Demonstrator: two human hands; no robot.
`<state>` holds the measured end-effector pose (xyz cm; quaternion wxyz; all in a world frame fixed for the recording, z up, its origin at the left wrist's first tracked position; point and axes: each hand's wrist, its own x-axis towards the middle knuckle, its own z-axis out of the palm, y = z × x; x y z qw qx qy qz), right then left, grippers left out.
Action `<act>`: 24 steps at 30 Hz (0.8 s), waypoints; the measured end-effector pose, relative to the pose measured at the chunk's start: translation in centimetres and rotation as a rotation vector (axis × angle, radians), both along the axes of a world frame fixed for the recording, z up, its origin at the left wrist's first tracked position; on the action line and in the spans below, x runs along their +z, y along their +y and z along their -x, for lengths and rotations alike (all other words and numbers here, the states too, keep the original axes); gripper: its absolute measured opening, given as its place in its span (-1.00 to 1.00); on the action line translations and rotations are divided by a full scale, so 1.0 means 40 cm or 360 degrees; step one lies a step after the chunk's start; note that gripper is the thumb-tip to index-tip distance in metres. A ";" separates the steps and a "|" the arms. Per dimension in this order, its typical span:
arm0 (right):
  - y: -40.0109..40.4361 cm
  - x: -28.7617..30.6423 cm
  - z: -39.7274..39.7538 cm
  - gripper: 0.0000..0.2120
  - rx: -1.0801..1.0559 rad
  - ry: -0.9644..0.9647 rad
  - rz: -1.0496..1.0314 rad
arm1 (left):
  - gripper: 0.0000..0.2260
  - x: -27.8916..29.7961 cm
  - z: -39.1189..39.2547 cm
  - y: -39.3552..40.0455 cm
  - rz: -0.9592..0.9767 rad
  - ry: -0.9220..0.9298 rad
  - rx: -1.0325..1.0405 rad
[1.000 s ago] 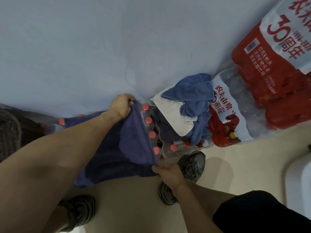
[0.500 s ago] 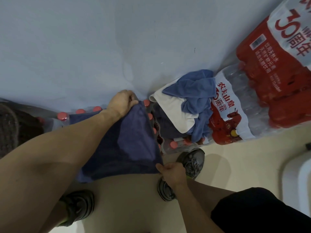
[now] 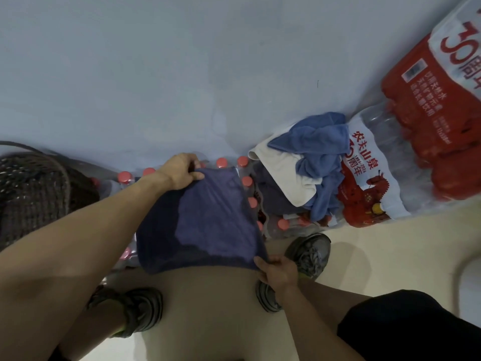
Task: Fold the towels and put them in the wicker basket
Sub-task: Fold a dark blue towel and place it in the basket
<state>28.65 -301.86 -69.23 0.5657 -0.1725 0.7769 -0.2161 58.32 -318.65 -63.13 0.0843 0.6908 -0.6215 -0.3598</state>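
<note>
- My left hand [image 3: 179, 171], arm stretched forward, grips the far edge of the dark blue towel [image 3: 208, 217].
- My right hand [image 3: 277, 270] pinches its near corner.
- The towel lies across bottled water [image 3: 247, 181].
- Basket [image 3: 33, 188] far left; unfolded towels [image 3: 309, 173] right.
</note>
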 end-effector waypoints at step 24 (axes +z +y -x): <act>-0.510 0.243 -0.341 -0.73 0.2294 0.0609 0.1071 | -0.77 0.094 -0.020 0.052 0.0265 0.0535 0.0033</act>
